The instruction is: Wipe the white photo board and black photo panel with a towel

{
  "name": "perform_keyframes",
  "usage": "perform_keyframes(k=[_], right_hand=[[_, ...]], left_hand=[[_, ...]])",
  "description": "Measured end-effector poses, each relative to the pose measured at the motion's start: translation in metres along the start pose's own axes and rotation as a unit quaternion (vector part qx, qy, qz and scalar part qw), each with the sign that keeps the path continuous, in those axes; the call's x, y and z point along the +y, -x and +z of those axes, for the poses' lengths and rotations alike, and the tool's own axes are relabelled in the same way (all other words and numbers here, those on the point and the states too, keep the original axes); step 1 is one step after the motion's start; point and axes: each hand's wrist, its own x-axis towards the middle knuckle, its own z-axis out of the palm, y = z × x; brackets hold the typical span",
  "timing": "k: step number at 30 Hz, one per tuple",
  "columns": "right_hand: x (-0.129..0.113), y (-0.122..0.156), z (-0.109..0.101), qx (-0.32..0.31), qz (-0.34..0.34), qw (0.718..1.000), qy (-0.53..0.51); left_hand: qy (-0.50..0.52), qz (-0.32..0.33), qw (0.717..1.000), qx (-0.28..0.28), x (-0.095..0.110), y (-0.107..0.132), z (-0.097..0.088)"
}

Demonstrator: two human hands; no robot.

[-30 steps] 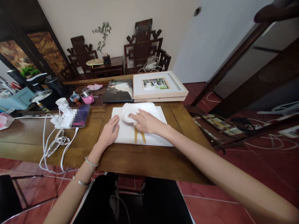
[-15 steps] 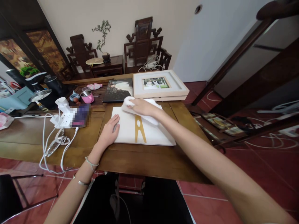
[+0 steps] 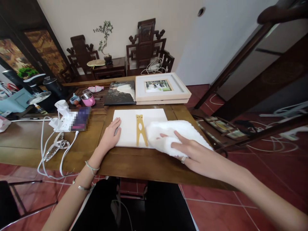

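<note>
A flat white panel lies on the wooden table, with a gold A-shaped stand running down it, like the back of a picture frame. My left hand rests flat on the panel's left edge, fingers stretched out and holding nothing. Gripped in my right hand is a fluffy white cloth. It covers the panel's right part and hangs over toward the table's right side, hiding that corner.
Behind the panel lie a dark picture and a pale framed photo. A pink mug stands farther left. A power strip with white cables and a clear hair clip lie left of my left hand.
My right hand has swept the white cloth from the panel's far edge toward me and to the right, uncovering the top of the gold stand. My left hand stays on the panel.
</note>
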Motion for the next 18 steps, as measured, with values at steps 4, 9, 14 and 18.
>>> perform_keyframes(k=[4, 9, 14, 18], right_hand=[[0.015, -0.018, -0.005, -0.020, 0.011, 1.000, -0.002], [0.055, -0.085, -0.017, 0.022, 0.021, 0.999, -0.026], [0.075, -0.126, -0.023, 0.046, 0.030, 0.997, -0.059], [0.060, -0.111, -0.019, 0.044, 0.021, 0.998, -0.050]], left_hand=[[0.001, 0.001, 1.000, -0.001, 0.000, 0.000, -0.001], [0.001, 0.002, 1.000, -0.002, -0.001, 0.000, -0.001], [0.002, 0.003, 1.000, -0.003, -0.002, 0.000, -0.001], [0.007, 0.002, 1.000, -0.001, -0.001, 0.001, -0.001]])
